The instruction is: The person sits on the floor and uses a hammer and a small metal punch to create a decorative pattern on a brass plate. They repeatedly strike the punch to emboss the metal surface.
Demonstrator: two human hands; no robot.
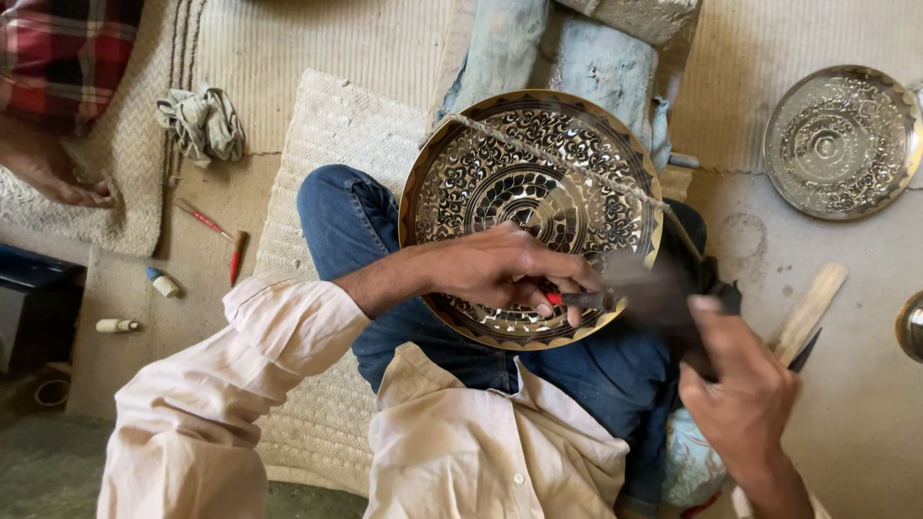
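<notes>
Most of the brass plate (529,192) looks engraved; left hand (500,269) pinches a red-handled chisel (577,300) at its near rim, right hand (740,394) grips a blurred mallet (663,298).

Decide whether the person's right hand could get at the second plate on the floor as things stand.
Probably yes: the right hand is on that side, and the floor between it and the second plate looks bare, though it holds a blurred tool.

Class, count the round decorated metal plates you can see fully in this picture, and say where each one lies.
2. The engraved brass plate rests on the person's lap under the left hand; a silver plate lies on the floor, upper right. A round edge at far right may be another.
</notes>
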